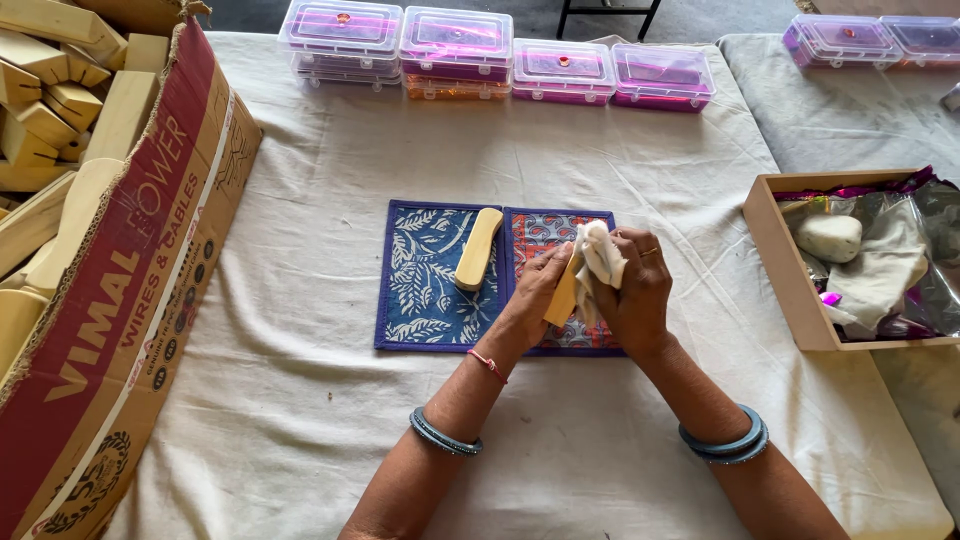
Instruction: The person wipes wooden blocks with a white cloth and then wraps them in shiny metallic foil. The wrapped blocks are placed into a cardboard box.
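Note:
My left hand (535, 290) grips a pale wooden piece (562, 295) from its left side, holding it tilted above the patterned mats. My right hand (632, 290) presses a crumpled white cloth (600, 252) against the top of that piece. A second pale wooden piece (479, 247) lies by itself on the blue leaf-print mat (420, 290). To the right of that mat sits a red and blue patterned mat (545, 232), partly hidden under my hands.
A big cardboard box (120, 290) full of wooden pieces stands at the left. Several clear pink-tinted plastic boxes (560, 70) line the far edge. A shallow wooden tray (775, 255) with cloths, foil and a white lump sits at the right. A white cloth covers the table (300, 400).

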